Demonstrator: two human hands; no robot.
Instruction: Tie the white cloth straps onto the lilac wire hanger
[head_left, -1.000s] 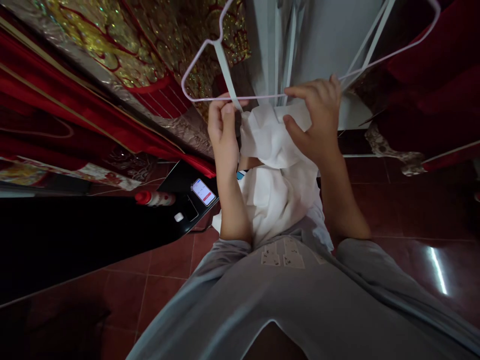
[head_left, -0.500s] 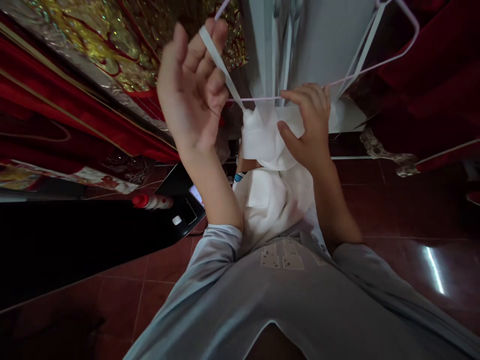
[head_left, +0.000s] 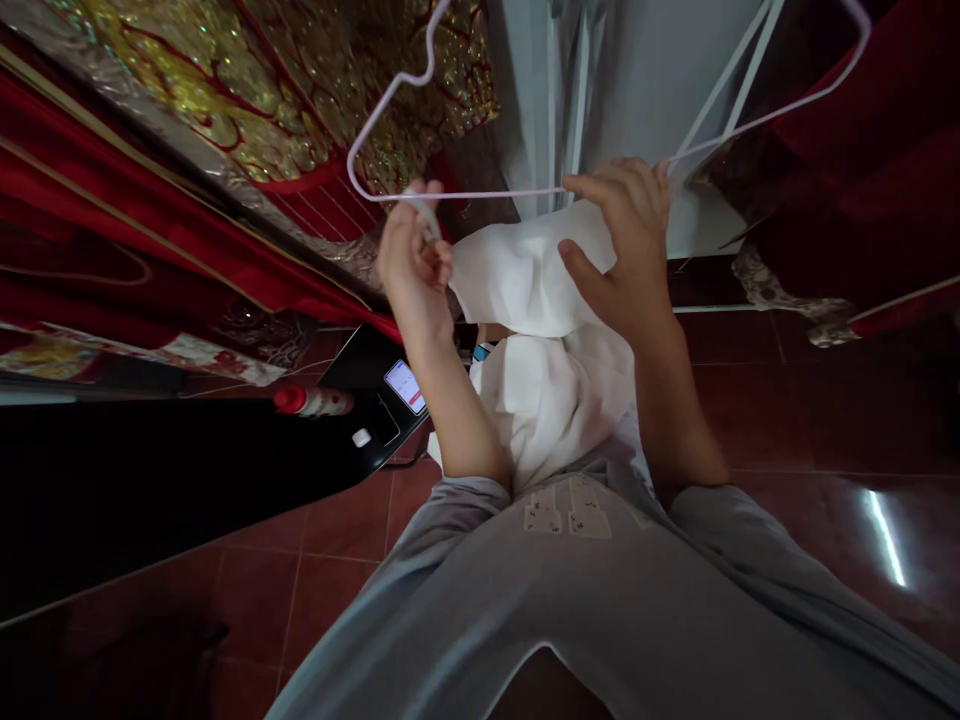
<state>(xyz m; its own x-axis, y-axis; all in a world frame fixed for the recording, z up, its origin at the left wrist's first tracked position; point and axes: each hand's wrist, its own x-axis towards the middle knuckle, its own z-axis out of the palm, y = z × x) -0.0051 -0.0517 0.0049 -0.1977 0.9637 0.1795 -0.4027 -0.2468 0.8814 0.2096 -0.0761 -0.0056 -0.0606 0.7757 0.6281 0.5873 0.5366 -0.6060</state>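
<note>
A pale pink wire hanger [head_left: 495, 193] is held level in front of me, its lower bar running toward my right hand [head_left: 626, 235]. The right fingers lie over that bar, with the thumb apart below, beside a white garment [head_left: 525, 275] that hangs under the bar and spreads over my lap. Curled around a thin white strap [head_left: 428, 215], my left hand [head_left: 416, 250] is just under the hanger's left corner. Another white strap [head_left: 741, 88] stretches up over the hanger's right side. The ends of the right fingers are partly hidden.
Red and gold sequined clothes [head_left: 300, 80] hang at left. A black table [head_left: 187, 480] bears a lit phone [head_left: 406, 386], a red-capped bottle [head_left: 315, 401] and a small white case [head_left: 361, 437]. Dark red cloth [head_left: 862, 200] hangs at right, above a tiled floor [head_left: 757, 410].
My left hand has come down and inward with the strap, to the hanger's left corner. The hanger's left end has come into view. My right hand has barely moved.
</note>
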